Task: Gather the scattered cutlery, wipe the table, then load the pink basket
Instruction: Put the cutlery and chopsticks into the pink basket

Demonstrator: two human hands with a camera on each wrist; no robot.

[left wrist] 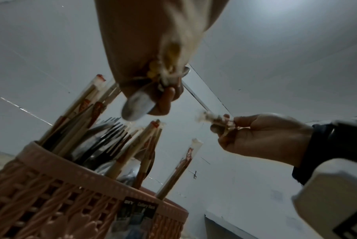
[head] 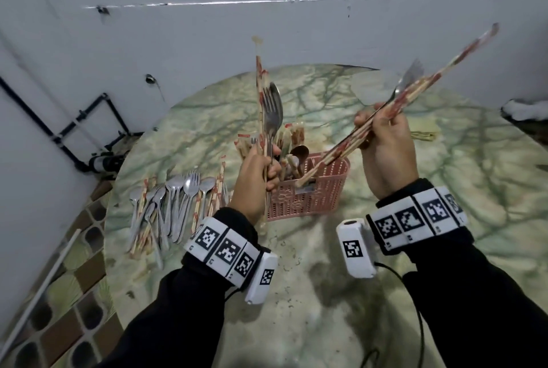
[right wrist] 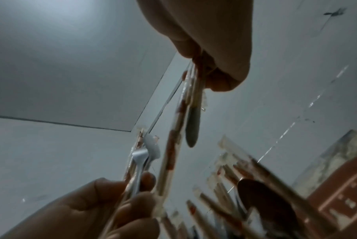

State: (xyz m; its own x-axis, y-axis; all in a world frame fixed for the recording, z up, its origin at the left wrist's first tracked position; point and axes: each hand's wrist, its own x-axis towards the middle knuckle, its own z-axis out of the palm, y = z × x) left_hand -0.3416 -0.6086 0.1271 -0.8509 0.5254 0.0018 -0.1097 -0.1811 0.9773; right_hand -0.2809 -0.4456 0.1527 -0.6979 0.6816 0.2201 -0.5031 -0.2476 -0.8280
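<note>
The pink basket (head: 308, 198) stands mid-table and holds several wrapped chopsticks, forks and spoons (left wrist: 104, 142). Just left of it, my left hand (head: 262, 173) grips an upright bundle (head: 268, 109) of a fork, a spoon and wrapped chopsticks. My right hand (head: 385, 142) grips several wrapped chopsticks and a fork (head: 409, 85), tilted, with their lower ends over the basket's right compartment. A pile of spoons, forks and wrapped chopsticks (head: 172, 207) lies on the table to the left. The wrist views show both hands (left wrist: 159, 90) (right wrist: 210, 67) curled round their bundles above the basket (right wrist: 341, 194).
The round green-veined marble table (head: 444, 189) stands against a white wall. A yellowish item (head: 424, 136) lies right of my right hand. Black pipes (head: 89, 130) and tiled floor (head: 74, 293) are at the left, below the table edge.
</note>
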